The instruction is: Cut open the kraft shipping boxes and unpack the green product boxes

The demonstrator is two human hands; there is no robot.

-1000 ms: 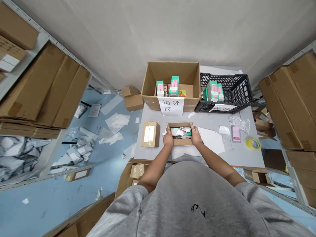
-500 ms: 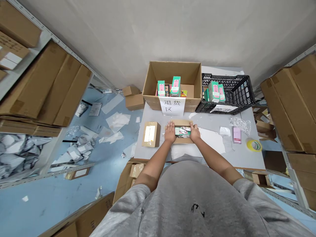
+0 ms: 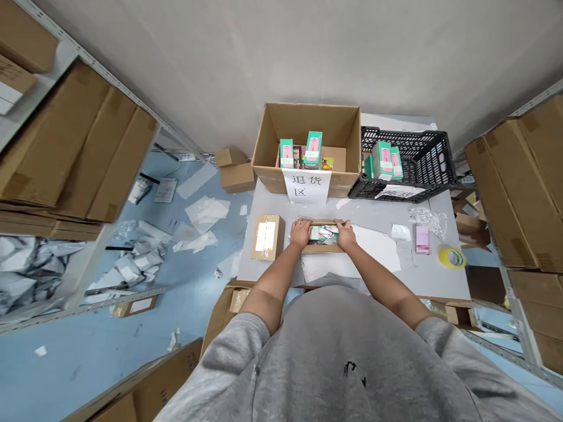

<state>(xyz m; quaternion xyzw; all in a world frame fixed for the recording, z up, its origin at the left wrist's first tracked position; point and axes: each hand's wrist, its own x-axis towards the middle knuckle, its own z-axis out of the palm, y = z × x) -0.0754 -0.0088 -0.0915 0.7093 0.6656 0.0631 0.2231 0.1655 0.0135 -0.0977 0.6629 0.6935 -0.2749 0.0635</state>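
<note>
A small open cardboard box [image 3: 322, 247] sits on the grey table [image 3: 378, 269] just in front of me. It holds a green packet with white and pink papers [image 3: 324, 232]. My left hand [image 3: 301, 232] lies over the box's left end with its fingers on the far flap. My right hand [image 3: 345, 234] grips the right end, fingers curled over the far edge. Both hands press the flaps inward over the contents.
A taped small carton [image 3: 267, 236] lies left of the box. Behind stand a big cardboard box [image 3: 308, 176] with green-pink packets and a paper sign, and a black crate [image 3: 422, 170]. Tape roll [image 3: 451, 257], pink card [image 3: 421, 238], bubble wrap and white sheet lie right. Shelves flank both sides.
My hands have moved from the box's sides onto its far flaps, and the flaps now fold in over the green packet, hiding more of it. The view shifted slightly.
</note>
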